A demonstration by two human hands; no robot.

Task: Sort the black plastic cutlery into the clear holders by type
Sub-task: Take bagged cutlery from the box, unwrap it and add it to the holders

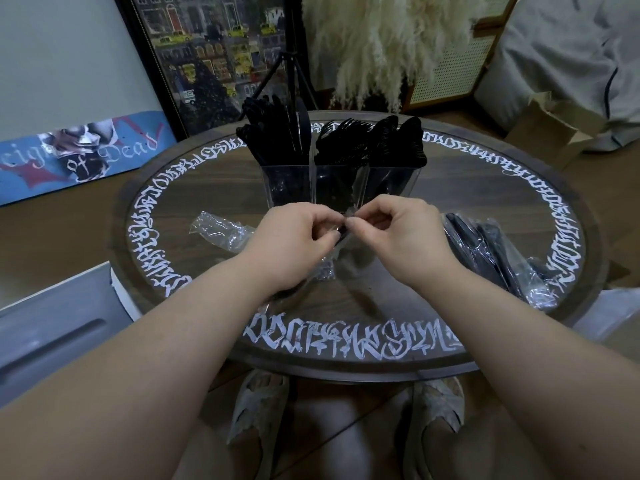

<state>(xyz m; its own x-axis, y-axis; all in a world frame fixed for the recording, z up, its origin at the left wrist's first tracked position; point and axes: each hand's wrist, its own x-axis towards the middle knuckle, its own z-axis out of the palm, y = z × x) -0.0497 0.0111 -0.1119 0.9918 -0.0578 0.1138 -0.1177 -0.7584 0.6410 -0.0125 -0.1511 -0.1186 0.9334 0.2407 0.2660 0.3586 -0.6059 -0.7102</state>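
Cutlery packet [341, 233] pinched between left hand [294, 237] and right hand [398, 233].

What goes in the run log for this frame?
phase: unwrapping | left hand, right hand: pinch wrapped cutlery | holders: part-filled

Home: framed picture [211, 60], pampas grass [377, 46]

Both hands, left [298, 237] and right [394, 233], pinch a clear-wrapped cutlery piece [341, 233] before the clear holders [341, 183].
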